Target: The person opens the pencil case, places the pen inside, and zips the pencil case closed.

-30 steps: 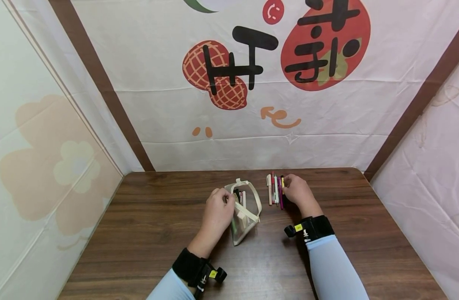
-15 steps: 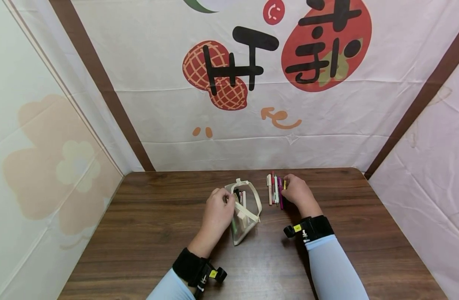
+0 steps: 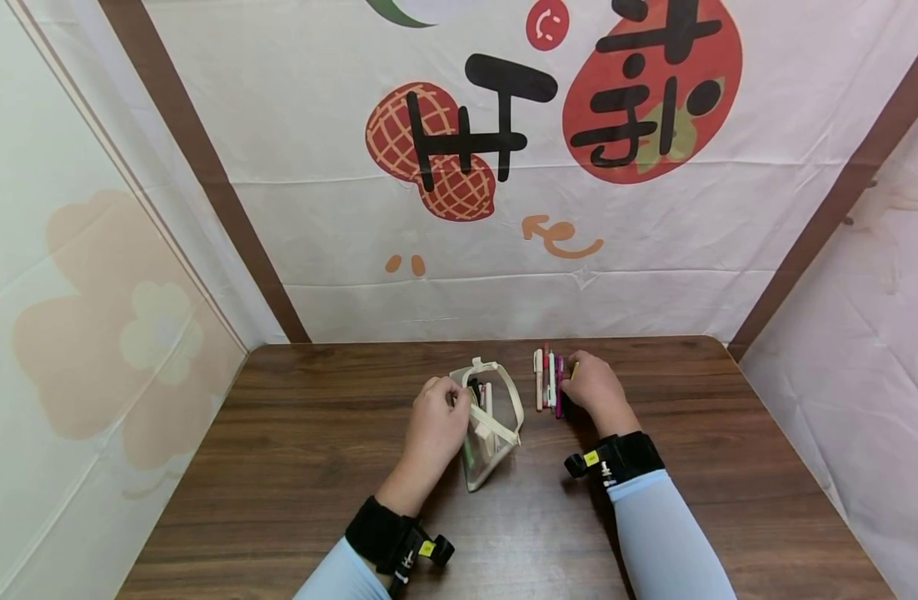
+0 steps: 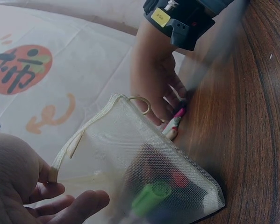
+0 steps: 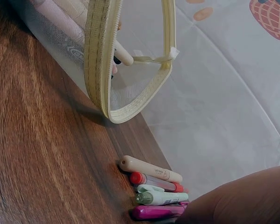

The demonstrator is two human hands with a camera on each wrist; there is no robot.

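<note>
Between thumb and fingers, my left hand [image 3: 435,421] pinches the rim of an unzipped cream mesh pencil pouch [image 3: 480,471], which stands with its mouth held open. Pens show inside, among them a bright green one [image 4: 148,198] seen through the mesh in the left wrist view. My right hand [image 3: 597,387] is at the right end of a short row of pens, its fingers around a yellow pen [image 3: 575,369], mostly hidden by the hand. Beside it lie a magenta pen [image 5: 156,212], a pale green pen [image 5: 161,197], a red-capped pen [image 5: 154,181] and a beige pen [image 5: 149,168].
The brown wooden table [image 3: 294,467] has its far edge just beyond the pens. A white printed cloth [image 3: 429,300] hangs behind it, with more cloth panels at both sides. The pouch's zip strap [image 3: 513,396] arches over its mouth, toward the pens.
My right hand has shifted slightly left over the row, and the yellow pen has tilted and slid in among its fingers. The left hand and pouch have stayed put.
</note>
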